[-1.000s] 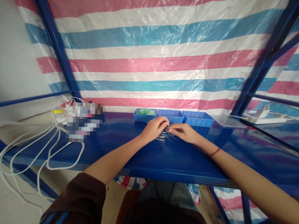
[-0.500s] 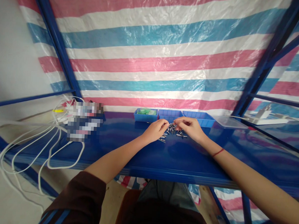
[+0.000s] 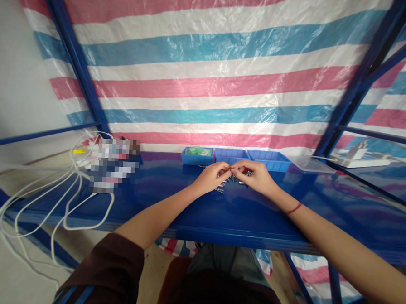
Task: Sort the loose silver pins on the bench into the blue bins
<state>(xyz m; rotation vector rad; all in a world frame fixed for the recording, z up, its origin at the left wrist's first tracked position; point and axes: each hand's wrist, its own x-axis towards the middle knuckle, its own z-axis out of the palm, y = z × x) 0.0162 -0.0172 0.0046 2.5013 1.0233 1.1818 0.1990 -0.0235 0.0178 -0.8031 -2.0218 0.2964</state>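
Two hands (image 3: pixel 210 177) (image 3: pixel 257 176); three blue bins (image 3: pixel 197 160) (image 3: pixel 230 153) (image 3: pixel 272 166); one clear sheet (image 3: pixel 311 165); metal pins (image 3: pixel 233 177) many, uncountable.

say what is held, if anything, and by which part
Cannot tell: left hand and right hand are close together; anything pinched there is too small to see.

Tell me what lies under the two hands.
Small metal pieces show between and beside the left hand and the right hand, lying on the blue tabletop. Whatever sits directly beneath the hands is covered, so their full spread cannot be seen.
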